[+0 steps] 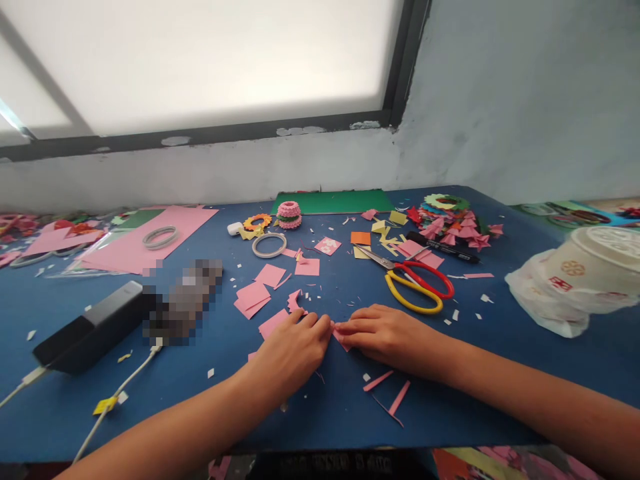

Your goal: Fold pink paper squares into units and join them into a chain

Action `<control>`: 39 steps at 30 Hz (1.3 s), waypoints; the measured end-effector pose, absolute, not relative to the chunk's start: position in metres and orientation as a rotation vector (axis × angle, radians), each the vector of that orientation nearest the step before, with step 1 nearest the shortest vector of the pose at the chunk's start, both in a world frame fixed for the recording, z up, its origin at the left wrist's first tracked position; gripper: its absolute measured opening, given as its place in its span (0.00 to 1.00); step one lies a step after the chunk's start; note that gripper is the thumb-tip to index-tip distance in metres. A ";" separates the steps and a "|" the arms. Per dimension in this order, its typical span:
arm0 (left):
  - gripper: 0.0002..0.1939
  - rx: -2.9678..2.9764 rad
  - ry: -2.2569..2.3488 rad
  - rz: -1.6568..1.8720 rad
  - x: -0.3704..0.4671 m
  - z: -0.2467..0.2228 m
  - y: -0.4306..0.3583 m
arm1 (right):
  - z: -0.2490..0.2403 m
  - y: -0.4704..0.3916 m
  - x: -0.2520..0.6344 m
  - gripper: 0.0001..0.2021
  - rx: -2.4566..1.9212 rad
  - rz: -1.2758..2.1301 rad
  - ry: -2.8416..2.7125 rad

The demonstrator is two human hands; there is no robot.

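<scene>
Both hands meet low in the middle of the blue table. My left hand point(300, 343) and my right hand point(377, 331) have their fingers pressed on a small piece of pink paper point(343, 339), which is mostly covered by the fingertips. Pink squares point(274, 323) lie beside and partly under my left hand. Just above it is a small curved strip of folded pink pieces point(294, 301). Scissors point(419, 287) with red and yellow handles rest open beyond my right hand. Two narrow pink strips point(399, 398) lie below my right wrist.
A black power bank point(95, 327) with white cables and a pixelated device point(193, 300) are at left. A cup in a plastic bag point(575, 280) stands at right. Tape rolls, pink sheets point(145, 243), a black marker point(443, 248) and folded paper rings point(289, 215) lie farther back.
</scene>
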State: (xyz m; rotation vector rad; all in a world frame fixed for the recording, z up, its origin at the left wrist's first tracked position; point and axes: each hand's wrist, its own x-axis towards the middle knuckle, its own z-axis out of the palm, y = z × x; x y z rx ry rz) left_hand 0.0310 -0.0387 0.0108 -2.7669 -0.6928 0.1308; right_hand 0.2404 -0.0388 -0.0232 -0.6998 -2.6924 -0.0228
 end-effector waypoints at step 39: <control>0.14 -3.422 -1.589 0.021 0.062 0.038 0.002 | -0.008 0.009 0.319 0.15 -2.081 0.282 -2.068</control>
